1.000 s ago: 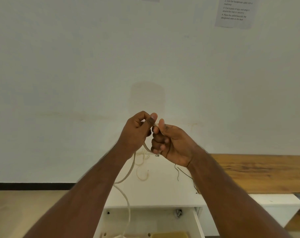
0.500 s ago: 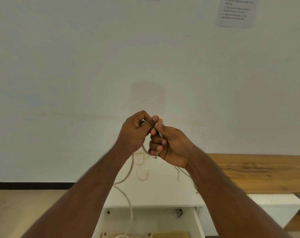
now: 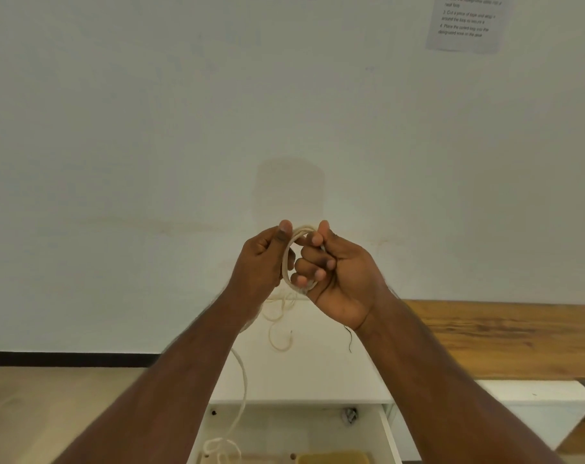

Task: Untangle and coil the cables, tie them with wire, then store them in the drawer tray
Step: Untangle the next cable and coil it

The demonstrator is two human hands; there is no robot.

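A cream cable [image 3: 288, 259] is wound into a small coil held up in front of the wall. My left hand [image 3: 261, 259] grips the coil's left side, thumb up. My right hand [image 3: 334, 269] holds the right side, its fingers curled through the loops. The cable's loose tail [image 3: 242, 386] hangs below my left forearm down into the open white drawer [image 3: 390, 433]. Another tangled cream cable [image 3: 279, 324] lies on the white cabinet top. A thin dark wire [image 3: 349, 339] dangles below my right wrist.
A wooden bench top [image 3: 505, 336] runs along the wall at the right. A yellow item [image 3: 331, 458] lies in the drawer's front. A small dark object [image 3: 350, 415] sits at the drawer's back. A printed sheet [image 3: 465, 21] hangs on the wall.
My hands have moved slightly apart, and the coil's loops now show between them. The tail has swung and curls in the drawer.
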